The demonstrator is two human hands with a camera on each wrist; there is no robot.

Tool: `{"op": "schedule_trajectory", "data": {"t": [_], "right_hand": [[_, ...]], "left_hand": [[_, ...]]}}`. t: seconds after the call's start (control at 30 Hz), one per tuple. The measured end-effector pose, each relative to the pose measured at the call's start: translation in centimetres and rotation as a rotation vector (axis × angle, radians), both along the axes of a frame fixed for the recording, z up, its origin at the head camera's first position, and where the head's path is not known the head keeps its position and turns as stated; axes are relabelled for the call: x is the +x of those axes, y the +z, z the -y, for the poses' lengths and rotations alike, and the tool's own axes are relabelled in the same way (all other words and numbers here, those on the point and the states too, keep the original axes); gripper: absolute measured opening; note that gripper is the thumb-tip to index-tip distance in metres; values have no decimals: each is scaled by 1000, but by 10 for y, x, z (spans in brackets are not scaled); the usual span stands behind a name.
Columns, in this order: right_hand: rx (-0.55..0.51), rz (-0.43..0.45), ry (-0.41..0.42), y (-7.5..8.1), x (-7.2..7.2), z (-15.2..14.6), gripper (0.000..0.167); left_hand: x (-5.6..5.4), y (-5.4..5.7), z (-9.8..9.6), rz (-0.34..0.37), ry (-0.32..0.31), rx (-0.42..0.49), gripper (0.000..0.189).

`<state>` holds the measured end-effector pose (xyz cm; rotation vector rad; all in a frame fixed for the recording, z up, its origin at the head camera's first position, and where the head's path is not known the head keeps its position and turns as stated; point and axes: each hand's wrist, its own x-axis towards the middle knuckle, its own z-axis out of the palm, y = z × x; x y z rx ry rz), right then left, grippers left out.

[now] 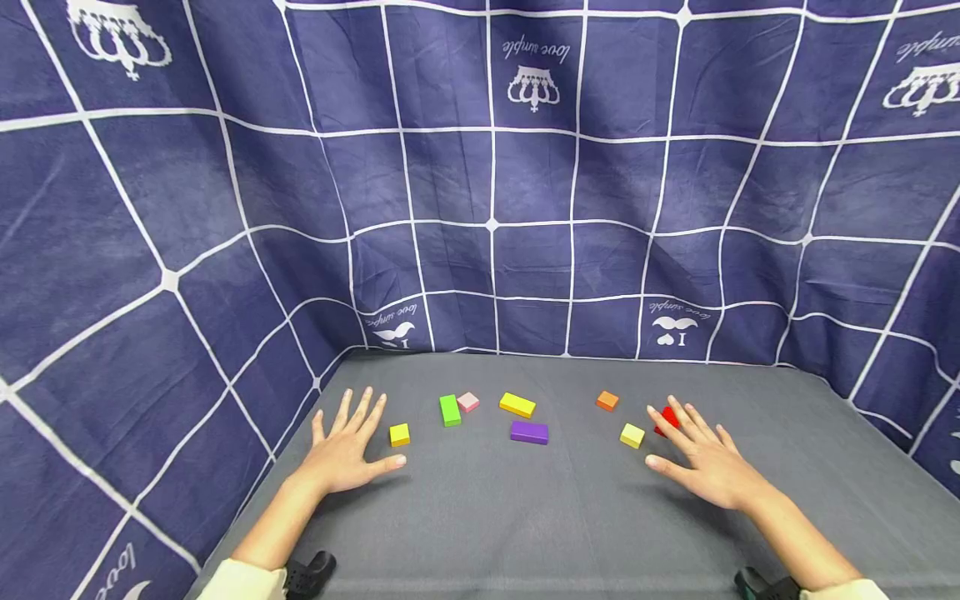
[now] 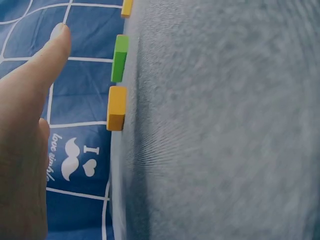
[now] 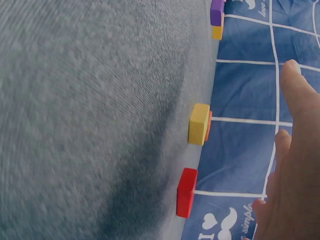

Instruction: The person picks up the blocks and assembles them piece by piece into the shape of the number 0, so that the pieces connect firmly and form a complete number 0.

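Observation:
My left hand (image 1: 341,458) is spread over the left side of the table, fingers straight and holding nothing. Just right of it lies a yellow-orange block (image 1: 400,435), with a long green block (image 1: 450,411) and a small pink block (image 1: 468,402) beyond. My right hand (image 1: 705,462) is likewise spread, palm down and holding nothing. Its fingers partly hide a red block (image 1: 664,422) in the head view. Left of those fingers sit a pale yellow block (image 1: 632,435) and a small orange block (image 1: 607,401). In the right wrist view the red block (image 3: 187,193) shows whole.
Between the hands, a long yellow block (image 1: 517,405) lies behind a purple block (image 1: 529,432) on the grey table (image 1: 555,517). A dark blue cloth (image 1: 450,183) with white grid lines hangs along the back and sides. Dark straps (image 1: 309,575) show at the wrists.

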<state>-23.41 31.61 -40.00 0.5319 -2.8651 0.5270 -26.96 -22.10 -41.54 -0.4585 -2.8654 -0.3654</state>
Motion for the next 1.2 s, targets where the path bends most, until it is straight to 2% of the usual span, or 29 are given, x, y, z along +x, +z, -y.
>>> {"op": "schedule_trajectory", "data": {"t": [0.2,0.4,0.53,0.67,0.77,0.97,1.2], "right_hand": [[-8,-6,9,-3,-2,4,72],[-31,-28,27,-2,-9,17,74],[-30,-106,50,-3,-17,26,70],[-48,-225,80,-6,-25,36,54],[-87,-260,105,-11,-31,44,44],[-146,-199,107,-17,-40,65,37],[-200,-135,102,-22,-47,90,37]], "left_hand": [[0,0,-4,11,-9,-1,102],[-4,10,-23,38,-90,103,99],[-12,17,-40,28,-157,151,91],[-22,23,-59,7,-240,175,81],[-30,25,-74,-2,-296,183,74],[-39,20,-104,21,-392,202,61],[-44,11,-132,77,-457,220,54]]}}
